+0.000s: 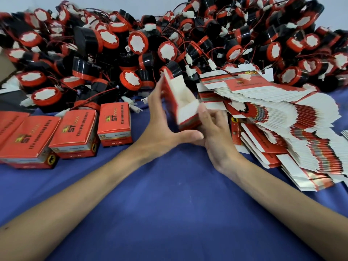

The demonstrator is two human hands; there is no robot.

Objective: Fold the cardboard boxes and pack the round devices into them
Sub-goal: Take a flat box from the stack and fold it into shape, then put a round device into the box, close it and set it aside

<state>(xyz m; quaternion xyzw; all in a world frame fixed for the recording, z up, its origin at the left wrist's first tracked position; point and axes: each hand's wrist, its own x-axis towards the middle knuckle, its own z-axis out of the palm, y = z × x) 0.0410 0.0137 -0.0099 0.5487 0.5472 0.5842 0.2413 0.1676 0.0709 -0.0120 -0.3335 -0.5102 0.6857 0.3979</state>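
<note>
Over the cloth (169, 204), left hand (162, 129) and right hand (216, 134) clasp the box (185, 108).

Blue-covered counter (170, 215) against a pale wall (79, 2).
A dark blue cloth (120, 178) covers the counter, lightly creased and speckled with pale flecks; the plain greyish wall runs along the top edge, and the light is soft and even.

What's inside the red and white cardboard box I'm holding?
The red and white cardboard box shows only bare white inner walls; nothing packed is visible inside. Its bottom is covered by the left hand and right hand gripping it, and motion blur hides detail.
</note>
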